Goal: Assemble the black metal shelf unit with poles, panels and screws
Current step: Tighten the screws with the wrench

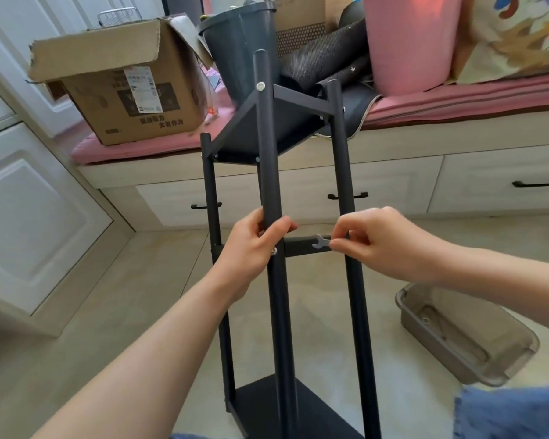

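Observation:
The black metal shelf unit stands tilted in front of me, with three poles and three panels. My left hand (256,245) grips the middle pole (268,172) at the height of the middle panel (300,246), just above a silver screw head (274,251). My right hand (373,240) pinches a small silver open-ended wrench (320,242) in front of the middle panel, beside the right pole (341,172). The top panel (276,128) carries a silver screw (261,86) on the middle pole. The bottom panel (267,407) lies near my knees. The left pole (210,191) stands behind.
A grey plastic tray (450,350) lies on the tiled floor at the right. A window bench with pink cushion (457,103) holds an open cardboard box (121,87), a dark bin (240,49) and a pink container (406,42). Drawers (393,188) run below; white cabinets (29,201) stand left.

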Available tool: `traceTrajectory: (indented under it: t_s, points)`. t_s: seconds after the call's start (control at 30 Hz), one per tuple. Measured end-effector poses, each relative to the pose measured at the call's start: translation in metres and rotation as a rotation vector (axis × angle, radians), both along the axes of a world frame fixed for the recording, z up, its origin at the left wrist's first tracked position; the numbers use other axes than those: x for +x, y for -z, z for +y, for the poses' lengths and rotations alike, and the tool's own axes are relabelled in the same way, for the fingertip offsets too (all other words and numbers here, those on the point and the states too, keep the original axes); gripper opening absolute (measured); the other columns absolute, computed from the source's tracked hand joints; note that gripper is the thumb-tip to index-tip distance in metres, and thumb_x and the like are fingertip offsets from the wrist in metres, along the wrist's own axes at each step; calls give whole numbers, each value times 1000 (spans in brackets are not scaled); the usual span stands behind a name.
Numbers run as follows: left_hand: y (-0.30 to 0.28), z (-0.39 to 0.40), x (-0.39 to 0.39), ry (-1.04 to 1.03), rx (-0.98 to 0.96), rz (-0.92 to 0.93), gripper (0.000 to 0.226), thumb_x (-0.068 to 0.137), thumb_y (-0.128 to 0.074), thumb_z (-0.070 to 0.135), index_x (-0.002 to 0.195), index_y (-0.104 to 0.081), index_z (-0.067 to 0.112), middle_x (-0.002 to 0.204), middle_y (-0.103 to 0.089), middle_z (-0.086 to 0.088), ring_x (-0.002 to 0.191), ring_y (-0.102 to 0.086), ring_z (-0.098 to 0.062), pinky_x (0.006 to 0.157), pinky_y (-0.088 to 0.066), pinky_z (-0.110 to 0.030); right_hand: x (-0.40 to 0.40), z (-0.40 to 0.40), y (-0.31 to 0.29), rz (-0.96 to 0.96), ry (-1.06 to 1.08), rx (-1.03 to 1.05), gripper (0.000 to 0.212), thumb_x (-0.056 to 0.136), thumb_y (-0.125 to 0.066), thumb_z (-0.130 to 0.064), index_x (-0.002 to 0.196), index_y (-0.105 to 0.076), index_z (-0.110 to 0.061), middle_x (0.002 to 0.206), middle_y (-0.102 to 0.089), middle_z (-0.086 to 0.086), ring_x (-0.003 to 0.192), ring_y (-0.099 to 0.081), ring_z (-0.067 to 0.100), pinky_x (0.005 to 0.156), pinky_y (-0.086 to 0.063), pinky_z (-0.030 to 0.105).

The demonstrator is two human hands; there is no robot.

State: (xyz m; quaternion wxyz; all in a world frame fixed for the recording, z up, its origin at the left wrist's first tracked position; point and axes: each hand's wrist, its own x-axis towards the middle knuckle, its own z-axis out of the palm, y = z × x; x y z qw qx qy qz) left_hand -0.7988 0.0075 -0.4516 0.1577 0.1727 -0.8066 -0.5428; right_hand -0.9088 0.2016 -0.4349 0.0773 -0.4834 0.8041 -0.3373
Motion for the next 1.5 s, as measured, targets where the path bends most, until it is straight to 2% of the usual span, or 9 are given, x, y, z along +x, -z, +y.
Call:
traceTrajectory:
  t_s: [0.3, 0.43, 0.6, 0.7, 0.83, 1.03, 1.27, 1.43, 1.5]
  points:
    - [4, 1, 6, -33, 88, 13, 30, 83, -61, 60, 95, -75, 36, 103, -70, 15, 104, -62, -3, 88, -46, -28, 20, -8, 28, -91, -27, 266, 15, 104, -42, -26, 99, -56, -28, 76, -52, -12, 58, -48, 4, 48, -33, 14]
    - [5, 5, 6, -93, 157, 24, 33, 80, -62, 62, 94, -75, 35, 103, -69, 7, 103, -63, -19, 89, -53, -43, 29, -14, 38, -116, -40, 304, 11, 102, -40, -27, 102, -50, -30, 89, -57, -8, 76, -60, 15, 67, -53, 33]
    - [-4, 3, 10, -83, 244, 76, 22, 90, -65, 41, 105, -72, 27, 123, -63, -10, 105, -62, -26, 91, -56, -47, 33, -21, 51, -98, 2, 166, 9, 102, -39, -28, 94, -41, -31, 78, -58, -6, 66, -58, 16, 54, -45, 32]
    - [-9, -4, 13, -70, 283, 116, 9, 94, -65, 21, 100, -67, 28, 122, -67, 1, 109, -63, -15, 92, -54, -44, 36, -31, 60, -145, 35, 23, 8, 102, -43, -24, 97, -44, -31, 78, -63, -6, 67, -60, 13, 61, -54, 35]
    - [-16, -9, 18, -42, 341, 137, 27, 91, -65, 3, 99, -59, 28, 117, -70, 14, 119, -63, -7, 94, -52, -45, 46, -46, 73, -290, 101, -186, 10, 101, -52, -20, 102, -52, -30, 74, -67, -7, 63, -61, 5, 61, -49, 20]
    - [-24, -18, 24, 54, 346, 128, 31, 91, -60, -6, 100, -51, 22, 128, -68, 7, 125, -61, -12, 111, -41, -58, 61, -62, 93, -444, 138, -349, 11, 100, -55, -14, 97, -56, -25, 70, -64, -6, 66, -60, -2, 62, -46, 10]
    - [-31, -34, 36, 138, 171, -19, 34, 87, -70, 14, 110, -49, 27, 132, -66, 11, 124, -63, -16, 98, -54, -54, 69, -81, 102, -563, 115, -456, 13, 98, -58, -12, 96, -59, -25, 76, -68, -9, 75, -67, 5, 67, -49, 11]
    - [-34, -37, 37, 187, 55, -120, 52, 79, -81, 30, 118, -47, 30, 134, -64, 15, 130, -58, -16, 109, -46, -46, 70, -79, 106, -653, 104, -488, 9, 98, -58, -11, 94, -63, -19, 71, -71, -11, 74, -67, 35, 71, -54, 44]
    - [-34, -36, 37, 214, 42, -129, 52, 78, -80, 30, 119, -46, 30, 133, -65, 17, 131, -57, -14, 108, -47, -37, 72, -79, 106, -676, 103, -509, 8, 97, -59, -12, 95, -65, -17, 75, -73, -5, 75, -67, 35, 76, -53, 50]
